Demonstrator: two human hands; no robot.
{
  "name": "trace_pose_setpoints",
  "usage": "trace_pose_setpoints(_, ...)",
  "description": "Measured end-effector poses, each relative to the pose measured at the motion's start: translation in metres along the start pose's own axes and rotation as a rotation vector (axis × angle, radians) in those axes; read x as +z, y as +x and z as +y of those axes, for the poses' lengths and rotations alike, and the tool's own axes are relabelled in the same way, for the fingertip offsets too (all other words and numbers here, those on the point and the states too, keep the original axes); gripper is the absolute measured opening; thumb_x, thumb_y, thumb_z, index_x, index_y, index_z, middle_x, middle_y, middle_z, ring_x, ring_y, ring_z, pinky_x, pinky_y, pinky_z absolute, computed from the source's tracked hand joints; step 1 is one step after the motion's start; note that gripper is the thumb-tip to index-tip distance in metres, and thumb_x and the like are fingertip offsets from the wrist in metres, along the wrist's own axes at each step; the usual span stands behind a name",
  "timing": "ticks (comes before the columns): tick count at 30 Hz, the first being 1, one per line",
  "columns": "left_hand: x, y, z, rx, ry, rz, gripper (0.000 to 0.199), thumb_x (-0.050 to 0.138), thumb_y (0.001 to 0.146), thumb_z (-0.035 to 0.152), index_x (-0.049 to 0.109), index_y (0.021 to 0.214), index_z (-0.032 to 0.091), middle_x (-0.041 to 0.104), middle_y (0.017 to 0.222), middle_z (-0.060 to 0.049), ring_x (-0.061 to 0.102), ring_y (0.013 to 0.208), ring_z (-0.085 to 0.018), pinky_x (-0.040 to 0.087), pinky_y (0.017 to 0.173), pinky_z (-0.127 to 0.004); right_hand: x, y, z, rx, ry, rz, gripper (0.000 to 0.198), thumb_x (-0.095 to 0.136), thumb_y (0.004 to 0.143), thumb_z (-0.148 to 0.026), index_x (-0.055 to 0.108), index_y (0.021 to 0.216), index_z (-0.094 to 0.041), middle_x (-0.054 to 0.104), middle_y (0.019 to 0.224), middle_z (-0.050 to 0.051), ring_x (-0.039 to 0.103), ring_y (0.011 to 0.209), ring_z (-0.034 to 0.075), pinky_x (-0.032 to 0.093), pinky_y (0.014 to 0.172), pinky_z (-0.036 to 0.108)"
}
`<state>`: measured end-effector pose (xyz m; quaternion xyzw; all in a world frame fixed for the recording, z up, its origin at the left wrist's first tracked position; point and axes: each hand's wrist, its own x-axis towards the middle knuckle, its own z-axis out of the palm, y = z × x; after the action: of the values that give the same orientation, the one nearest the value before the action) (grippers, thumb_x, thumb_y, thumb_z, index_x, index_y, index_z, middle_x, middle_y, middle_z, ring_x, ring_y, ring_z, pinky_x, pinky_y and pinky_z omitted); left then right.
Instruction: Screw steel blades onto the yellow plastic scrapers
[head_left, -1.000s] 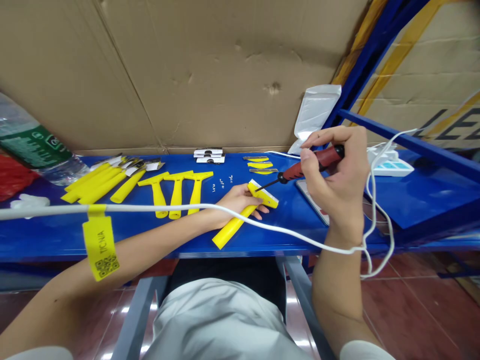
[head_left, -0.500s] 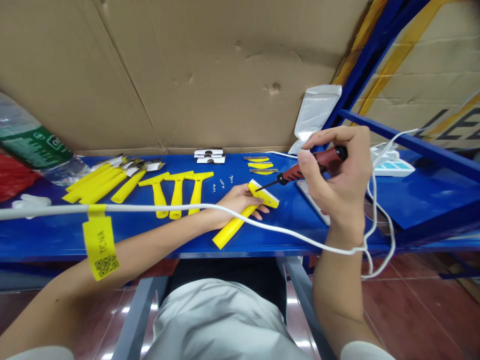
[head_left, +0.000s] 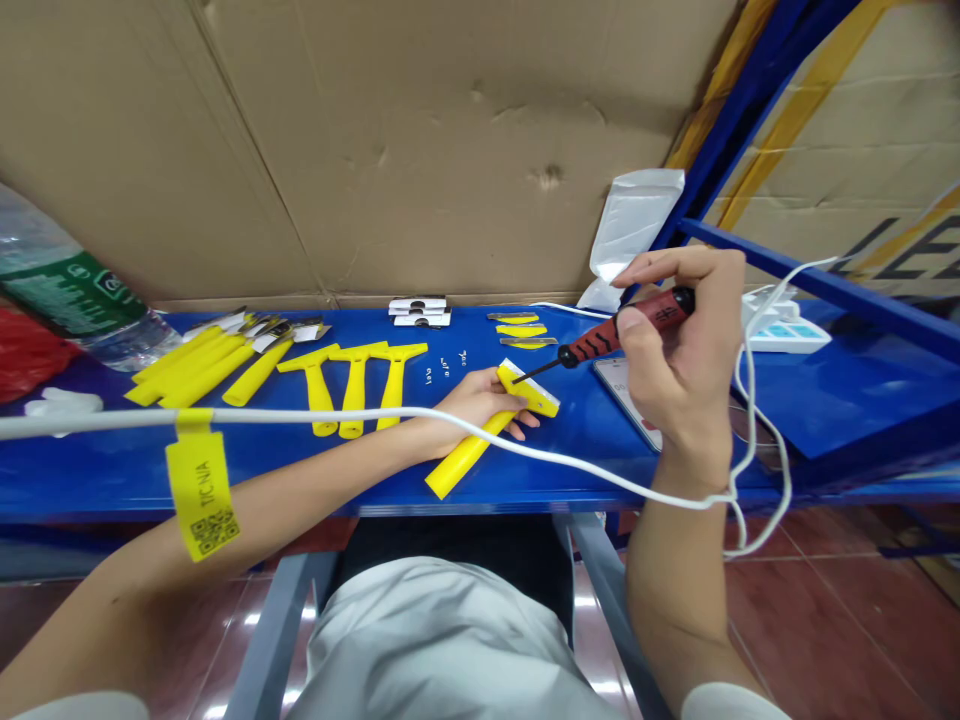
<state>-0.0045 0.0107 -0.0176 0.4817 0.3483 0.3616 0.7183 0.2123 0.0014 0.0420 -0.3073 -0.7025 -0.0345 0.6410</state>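
Observation:
My left hand (head_left: 484,402) is closed around a yellow scraper (head_left: 471,455) near its head, whose edge carries a pale strip. In my right hand (head_left: 686,350) is a screwdriver (head_left: 592,345) with a red and black handle, its shaft slanting down to the left. The screwdriver's tip meets the scraper head. Left of my left hand lie several yellow T-shaped scraper handles (head_left: 352,395) in a row. Beyond the scraper head are small yellow strips with thin blades (head_left: 521,330). Tiny screws (head_left: 444,368) are scattered on the blue table (head_left: 600,460).
Finished-looking yellow scrapers (head_left: 210,365) are piled at the left, beside a large plastic bottle (head_left: 82,290). Small white packets (head_left: 420,311) stand at the back. A phone (head_left: 626,400) lies near my right hand. A white cable (head_left: 570,467) crosses in front of both arms.
The fingers of my right hand have shifted back along the screwdriver handle, which shows turned a little. The scraper and my left hand stay almost still.

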Motion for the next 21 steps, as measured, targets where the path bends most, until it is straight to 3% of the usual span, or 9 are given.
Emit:
trace_pose_setpoints(7,-0.0014,0.0010,-0.0017,0.002,-0.001,-0.008,0.017,0.086,0.091,0.008,0.075,0.104,0.009,0.083,0.100,-0.014,0.081,0.080,-0.020,0.066,0.065,-0.028,0.0014,0.0006,-0.0060,0.036,0.012,-0.001,0.020,0.072,0.098,-0.037,0.065,0.115,-0.030,0.066,0.111,0.006,0.068,0.090,0.021,0.056,0.071,0.037)
trace_pose_setpoints(12,-0.0014,0.0011,-0.0017,0.002,0.000,-0.006,0.017,0.088,0.090,0.008,0.076,0.103,0.008,0.083,0.101,-0.015,0.081,0.081,-0.021,0.067,0.065,-0.028,0.0013,0.0016,-0.0079,0.049,-0.003,0.032,0.019,0.075,0.098,-0.038,0.064,0.111,-0.028,0.067,0.108,0.007,0.071,0.105,0.027,0.060,0.084,0.043)
trace_pose_setpoints(16,-0.0008,0.0014,-0.0014,0.005,-0.002,-0.003,0.014,0.084,0.091,0.005,0.076,0.102,0.008,0.084,0.099,-0.014,0.081,0.077,-0.020,0.066,0.063,-0.028,-0.0008,-0.0001,-0.0052,0.027,0.012,-0.024,0.021,0.070,0.100,-0.040,0.065,0.118,-0.031,0.067,0.120,0.009,0.068,0.095,0.024,0.059,0.081,0.045)
trace_pose_setpoints(21,-0.0007,0.0015,-0.0015,0.003,-0.001,-0.004,0.014,0.086,0.091,0.007,0.077,0.101,0.008,0.084,0.099,-0.014,0.082,0.079,-0.021,0.066,0.064,-0.028,-0.0004,-0.0006,-0.0025,0.037,-0.015,0.002,0.020,0.074,0.099,-0.034,0.064,0.116,-0.028,0.067,0.111,0.005,0.068,0.091,0.020,0.060,0.080,0.039)
